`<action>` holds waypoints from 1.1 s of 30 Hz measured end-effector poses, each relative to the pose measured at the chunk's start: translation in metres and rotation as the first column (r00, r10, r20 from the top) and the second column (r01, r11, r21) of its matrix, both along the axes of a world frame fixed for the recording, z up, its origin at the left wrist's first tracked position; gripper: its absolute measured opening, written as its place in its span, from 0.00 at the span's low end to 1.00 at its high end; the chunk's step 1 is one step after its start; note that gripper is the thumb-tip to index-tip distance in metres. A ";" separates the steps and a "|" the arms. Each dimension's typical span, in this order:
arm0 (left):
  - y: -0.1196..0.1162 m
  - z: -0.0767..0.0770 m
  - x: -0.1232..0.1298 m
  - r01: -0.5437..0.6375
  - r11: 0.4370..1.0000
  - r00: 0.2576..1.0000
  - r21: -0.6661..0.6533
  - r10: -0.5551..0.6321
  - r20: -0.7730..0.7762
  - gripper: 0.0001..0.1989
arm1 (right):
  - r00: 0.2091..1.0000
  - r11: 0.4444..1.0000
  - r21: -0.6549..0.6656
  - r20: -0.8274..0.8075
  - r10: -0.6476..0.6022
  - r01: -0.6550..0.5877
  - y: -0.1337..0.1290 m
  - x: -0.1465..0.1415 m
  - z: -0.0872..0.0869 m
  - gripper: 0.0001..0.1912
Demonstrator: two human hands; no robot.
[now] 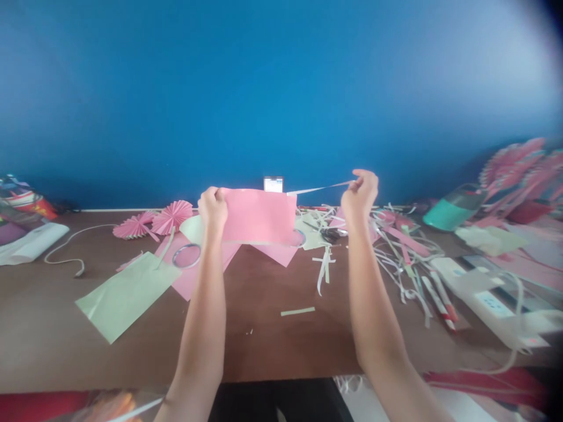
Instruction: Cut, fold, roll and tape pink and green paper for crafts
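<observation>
A blue wall [281, 88] backs the held pink sheet [260, 217], long axis horizontal.

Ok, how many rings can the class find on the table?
2: one ring lies at left on pink paper; the other ring shows by the lower right corner of the pink sheet in the left hand. More may be hidden.

From here I read plain pink on the paper sheet [259, 217], white on the strip [308, 190], light-green paper rectangle [127, 296], brown tabletop [264, 351], blue wall [272, 88].
</observation>
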State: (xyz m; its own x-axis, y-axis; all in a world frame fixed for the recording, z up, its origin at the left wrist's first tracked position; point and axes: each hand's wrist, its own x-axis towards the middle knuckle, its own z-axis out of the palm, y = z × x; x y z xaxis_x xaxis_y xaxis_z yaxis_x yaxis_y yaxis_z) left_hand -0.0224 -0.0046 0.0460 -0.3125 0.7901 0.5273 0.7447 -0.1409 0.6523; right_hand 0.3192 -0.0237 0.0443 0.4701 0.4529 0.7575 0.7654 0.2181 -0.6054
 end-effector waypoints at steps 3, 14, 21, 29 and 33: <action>0.004 -0.007 -0.016 -0.081 0.996 0.997 -0.021 0.081 -0.018 0.11 | 0.956 0.969 -0.066 -0.161 -0.247 0.239 -0.011 0.027 0.000 0.22; 0.008 -0.012 -0.013 0.362 0.914 0.901 -0.180 -0.393 -0.184 0.10 | 0.905 0.929 -0.113 -0.214 -0.369 0.352 -0.033 0.042 0.009 0.24; 0.005 -0.011 -0.011 0.401 0.894 0.876 -0.199 -0.438 -0.201 0.10 | 0.983 0.932 -0.354 -0.181 0.017 -0.081 -0.005 0.018 -0.007 0.07; 0.008 -0.013 -0.014 0.437 0.874 0.874 -0.211 -0.468 -0.129 0.09 | 0.859 0.529 -0.799 0.031 0.511 -0.285 0.009 -0.036 -0.030 0.15; 0.008 -0.015 -0.015 0.454 0.852 0.862 -0.263 -0.494 -0.113 0.10 | 0.806 0.397 -0.891 0.063 0.589 -0.220 0.023 -0.050 -0.050 0.26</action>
